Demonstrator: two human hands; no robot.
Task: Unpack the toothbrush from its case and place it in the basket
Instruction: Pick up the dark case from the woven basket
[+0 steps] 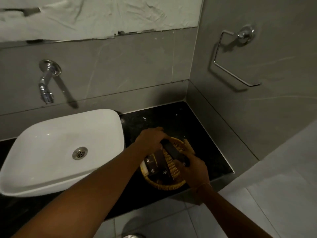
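Both hands are over the basket (164, 185), which sits on the dark worktop (197, 127) just right of the white sink (51, 152). Between them they hold a long, dark, flat case (173, 151), angled from far-left to near-right above the wicker. The left hand (151, 140) is clenched over the case's far end; the right hand (192, 169) grasps the near end, fingers wrapped around it. The toothbrush itself is not visible, so I judge it is inside the case and not yet unpacked.

In the basket, on its left side, lie several small dark boxes (156, 164) with pale logos, and a pale item at the left rim. Something tan stands at the basket's far-right edge; I cannot tell what it is.

The case looks like thin card: light, fairly stiff along its length but easy to crush if squeezed mid-body. Its surface appears smooth and could slip in the fingers. Holding it by the narrow edges near one end, while the other hand works the end flap, seems safest. The toothbrush inside should be light and rigid, best drawn out by its handle.
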